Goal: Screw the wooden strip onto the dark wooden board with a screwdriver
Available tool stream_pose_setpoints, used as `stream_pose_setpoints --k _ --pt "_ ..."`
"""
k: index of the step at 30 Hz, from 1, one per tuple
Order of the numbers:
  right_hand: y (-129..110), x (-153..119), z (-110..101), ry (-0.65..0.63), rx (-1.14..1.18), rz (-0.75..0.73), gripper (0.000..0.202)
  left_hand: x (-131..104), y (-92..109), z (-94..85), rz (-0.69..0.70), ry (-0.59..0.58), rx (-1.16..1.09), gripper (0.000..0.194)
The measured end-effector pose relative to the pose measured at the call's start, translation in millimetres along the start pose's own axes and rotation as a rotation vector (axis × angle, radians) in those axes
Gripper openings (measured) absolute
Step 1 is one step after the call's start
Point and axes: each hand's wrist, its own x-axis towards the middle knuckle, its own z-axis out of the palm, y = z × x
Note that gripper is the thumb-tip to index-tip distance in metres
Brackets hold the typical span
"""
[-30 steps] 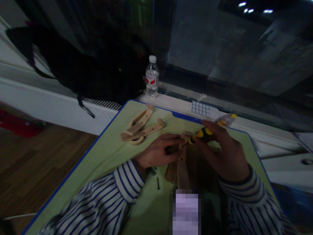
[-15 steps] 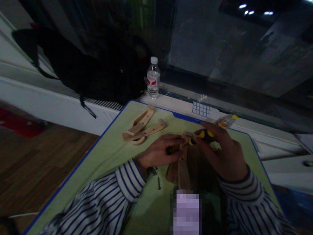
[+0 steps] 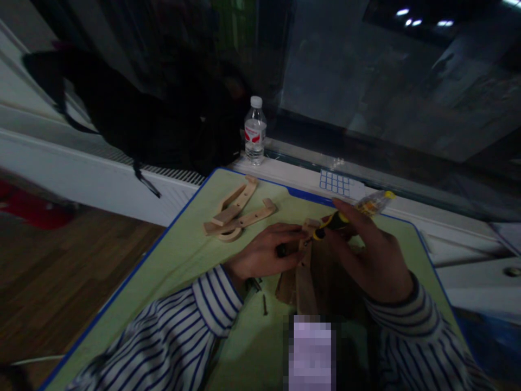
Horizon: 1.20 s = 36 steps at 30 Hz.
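My left hand (image 3: 271, 250) is closed on the upper part of a pale wooden hook (image 3: 306, 285), pressing it on a darker brown wood block (image 3: 287, 287). The hook has a curled end and screw holes along its face. My right hand (image 3: 372, 250) grips a yellow and black screwdriver (image 3: 337, 221), its tip end angled down at the hook near my left fingertips. The screwdriver's clear rear part with a yellow end sticks out behind my right fingers. A screw in the hook is hard to make out. Much of the block lies in shadow.
More wooden hooks (image 3: 244, 217) lie piled at the table's far left. A loose screw (image 3: 264, 305) rests by my left sleeve, with more small metal pieces (image 3: 256, 283) near my wrist. A water bottle (image 3: 255, 133) stands on the sill, beside a dark bag (image 3: 163, 125).
The screwdriver and my right fingers have shifted slightly, with the screwdriver turned a little in the grip. My left hand and the wooden hook stay in place.
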Motion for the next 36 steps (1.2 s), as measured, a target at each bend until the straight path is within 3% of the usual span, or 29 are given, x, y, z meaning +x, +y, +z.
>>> stream_pose_setpoints --k 9,17,36 --pt "1.2 -0.8 5.6 0.067 -0.012 -0.019 0.044 -0.6 -2.0 1.3 0.006 0.018 -0.006 0.037" --pt "1.3 -1.7 4.5 -0.008 0.063 0.043 0.051 0.0 -0.8 -0.3 -0.027 -0.038 -0.028 0.037" --pt "5.0 -2.6 7.4 0.071 0.036 0.124 0.040 1.9 3.2 -4.0 -0.024 -0.052 -0.055 0.037"
